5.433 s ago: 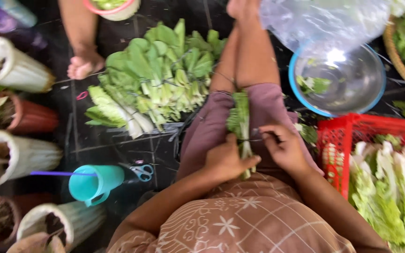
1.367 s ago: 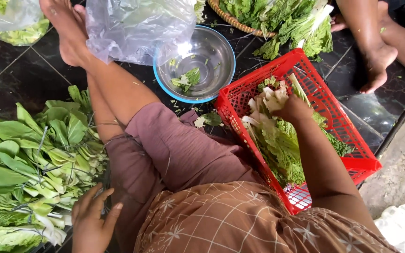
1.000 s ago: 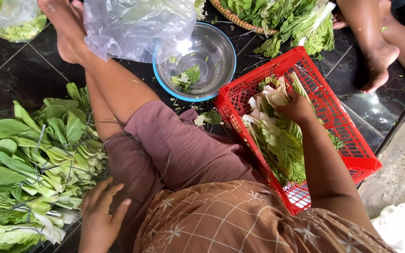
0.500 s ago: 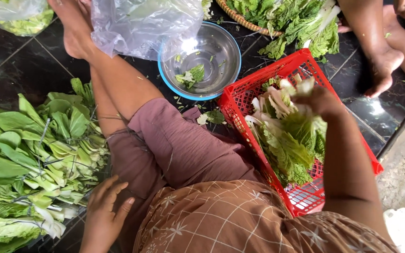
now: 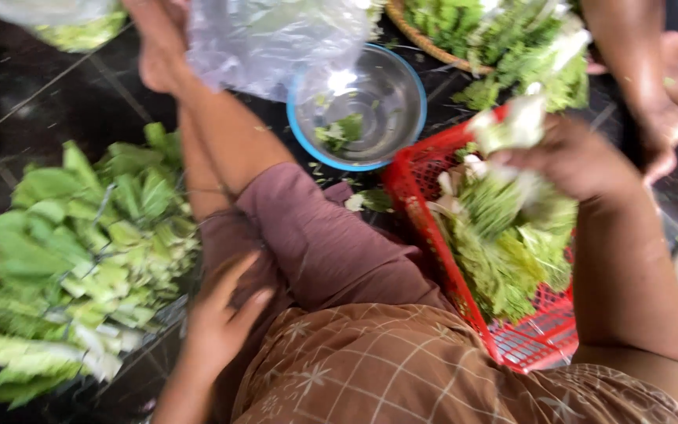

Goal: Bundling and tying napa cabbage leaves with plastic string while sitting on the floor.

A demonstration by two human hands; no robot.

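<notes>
Greens pile [image 5: 80, 251] left of leg; bowl [image 5: 359, 106] ahead; crate [image 5: 504, 259] right, behind bowl basket [image 5: 417, 35].

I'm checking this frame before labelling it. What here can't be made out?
Head view only:
- Right hand: motion blur hides its fingers and how many greens it grips.
- Red basket: its contents are covered by the greens and forearm.
- Left hand: blurred; contact with the leaf pile unclear.
- Woven tray: cut by the top edge.

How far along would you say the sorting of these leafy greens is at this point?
Done: a large pile of greens lies on the dark floor beside the left hand. In hand: the right hand grips a bunch of greens over the red basket. Left: that basket is well filled with greens.
</notes>
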